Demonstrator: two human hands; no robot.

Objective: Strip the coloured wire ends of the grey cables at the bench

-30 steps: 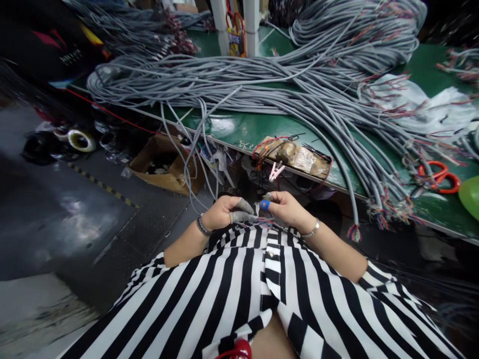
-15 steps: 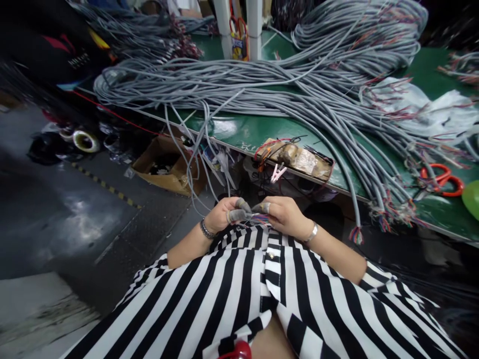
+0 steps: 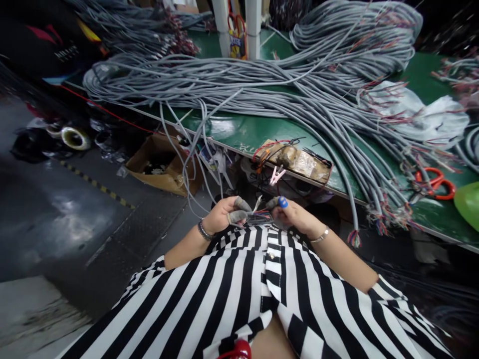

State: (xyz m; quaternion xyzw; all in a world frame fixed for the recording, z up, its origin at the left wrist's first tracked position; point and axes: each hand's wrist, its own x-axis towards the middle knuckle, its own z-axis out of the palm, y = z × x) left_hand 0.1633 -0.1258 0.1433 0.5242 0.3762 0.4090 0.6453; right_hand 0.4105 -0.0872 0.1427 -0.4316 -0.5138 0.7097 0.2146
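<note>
My left hand [image 3: 226,215], with grey covers on its fingertips, pinches the end of a grey cable near my waist. Thin coloured wires [image 3: 261,214] fan out from it to the right, and a whitish strand [image 3: 257,203] sticks up beside them. My right hand [image 3: 295,217] is closed just to the right, close to the wire tips. It has a grey-covered fingertip and a small blue piece [image 3: 283,202] at the thumb. What its fingers hold, if anything, is hidden. Grey cable lengths [image 3: 187,169] hang from the table edge down towards my left hand.
Long bundles of grey cable [image 3: 239,80] cover the green table [image 3: 239,132]. A taped block [image 3: 299,162] with a pink clip [image 3: 277,175] sits at its edge. Orange-handled scissors [image 3: 436,183] lie at the right. A cardboard box [image 3: 162,172] stands below.
My right hand has moved slightly right, away from my left, and turned so that the blue piece shows. A whitish strand now stands up between the hands. My left hand keeps its pinch.
</note>
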